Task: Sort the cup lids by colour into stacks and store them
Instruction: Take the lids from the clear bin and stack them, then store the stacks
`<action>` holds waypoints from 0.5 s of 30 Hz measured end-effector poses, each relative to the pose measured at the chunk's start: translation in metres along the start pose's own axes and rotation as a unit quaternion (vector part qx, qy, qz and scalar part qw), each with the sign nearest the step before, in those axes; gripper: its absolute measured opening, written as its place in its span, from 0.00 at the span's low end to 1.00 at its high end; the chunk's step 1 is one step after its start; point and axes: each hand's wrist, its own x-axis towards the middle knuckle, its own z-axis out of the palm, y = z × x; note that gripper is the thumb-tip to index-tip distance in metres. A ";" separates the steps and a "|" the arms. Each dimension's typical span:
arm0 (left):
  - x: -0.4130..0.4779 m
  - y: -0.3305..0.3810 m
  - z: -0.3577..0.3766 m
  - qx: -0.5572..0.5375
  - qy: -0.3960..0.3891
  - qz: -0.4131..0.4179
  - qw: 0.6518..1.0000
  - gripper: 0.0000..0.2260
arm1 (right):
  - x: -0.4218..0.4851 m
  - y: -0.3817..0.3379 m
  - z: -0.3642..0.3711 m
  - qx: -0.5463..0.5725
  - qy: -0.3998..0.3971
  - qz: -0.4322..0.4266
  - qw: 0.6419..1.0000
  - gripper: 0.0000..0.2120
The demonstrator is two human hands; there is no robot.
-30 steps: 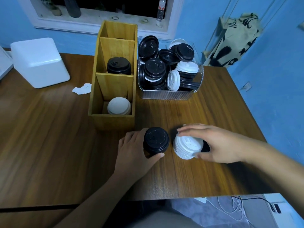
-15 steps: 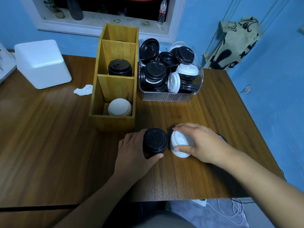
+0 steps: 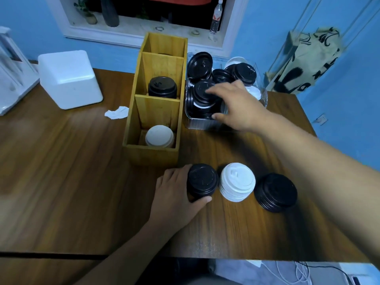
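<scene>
"Black items first. What is on the table (image 3: 61,161)?"

"Tall black stack (image 3: 202,181), upright, near the front edge. The left hand (image 3: 174,194) holds it from its left side, fingers behind, thumb curled round the near rim."

"Next to it?"

"White stack (image 3: 237,182), just to the right, close beside the black one, no hand on it. Then a wide black stack (image 3: 275,192), lower and broader, further right, also untouched. It sits under the outstretched right forearm."

"Right hand (image 3: 238,105)?"

"Well apart from the three stacks, reaching out over the clear bin (image 3: 197,124). Fingers stretch across the top black lid (image 3: 202,93) in the heap, thumb low at the bin's front wall. The hand is blurred, so I cannot tell whether it grips the lid or only touches it."

"Bin contents?"

"Loose lids, mostly black, a few white, heaped and tilted every way."

"Storage?"

"Wooden organiser (image 3: 152,155), three compartments, standing just left of the bin. Middle compartment: stored black stack (image 3: 162,87). Nearest compartment: stored white stack (image 3: 159,136). The far one shows only a dark sliver."

"Sundries?"

"White foam box (image 3: 70,79) at far left and a crumpled paper scrap (image 3: 116,114) beside the organiser."
</scene>
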 end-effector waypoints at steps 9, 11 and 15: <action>-0.001 0.001 -0.003 -0.009 0.002 0.000 1.000 0.41 | 0.067 0.004 -0.008 -0.074 -0.101 -0.031 0.992 0.39; -0.001 0.001 -0.003 -0.009 -0.001 -0.002 1.000 0.41 | 0.070 0.006 -0.006 -0.043 -0.102 -0.019 0.994 0.33; -0.001 0.001 -0.004 -0.012 -0.002 0.001 1.000 0.41 | 0.072 0.009 -0.005 -0.012 -0.095 0.011 0.995 0.29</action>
